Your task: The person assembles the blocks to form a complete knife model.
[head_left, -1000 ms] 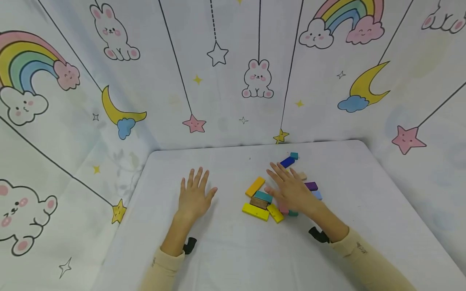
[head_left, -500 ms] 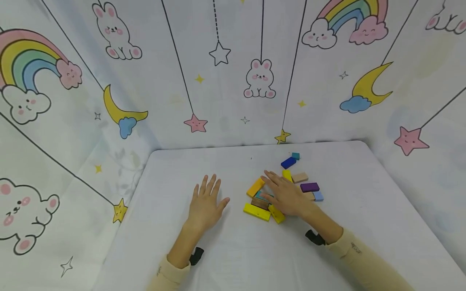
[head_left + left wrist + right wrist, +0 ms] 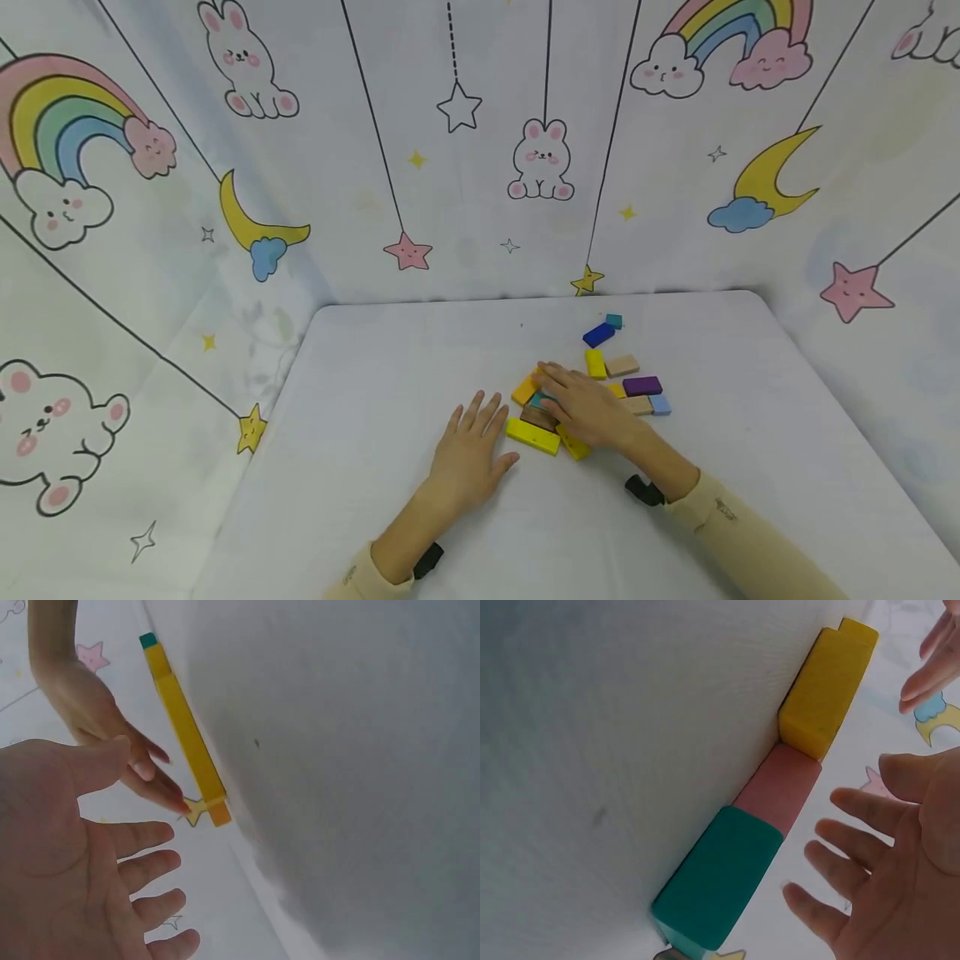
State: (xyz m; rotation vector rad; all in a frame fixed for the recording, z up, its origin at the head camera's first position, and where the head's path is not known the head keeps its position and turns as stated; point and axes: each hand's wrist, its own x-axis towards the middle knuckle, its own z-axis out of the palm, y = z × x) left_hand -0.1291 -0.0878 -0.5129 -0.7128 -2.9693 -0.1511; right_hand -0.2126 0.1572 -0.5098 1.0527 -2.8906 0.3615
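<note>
My left hand [image 3: 467, 462] hovers just left of a small pile of coloured wooden blocks, fingers spread and holding nothing. A long yellow block [image 3: 532, 437] lies closest to its fingertips. Over the pile my right hand [image 3: 588, 408] is stretched out, its fingers relaxed and overlapping an orange block [image 3: 522, 392] and a teal block [image 3: 540, 401]. A brown block [image 3: 537, 418] and a shorter yellow block [image 3: 573, 443] show beside its palm. In the right wrist view, a green block [image 3: 718, 877] and a pink block [image 3: 780, 787] lie below the right hand.
Right of the pile lie a purple block [image 3: 642, 386], a light blue block [image 3: 660, 405] and tan blocks, one [image 3: 622, 366] beside a yellow block [image 3: 595, 364]. Farther back are a dark blue block [image 3: 598, 335] and a small teal block [image 3: 614, 321]. A printed curtain [image 3: 480, 192] backs the white table [image 3: 390, 367].
My left hand has moved right and nearer to me, up beside the pile. The right hand has shifted a little left and nearer, uncovering the yellow and tan blocks behind it.
</note>
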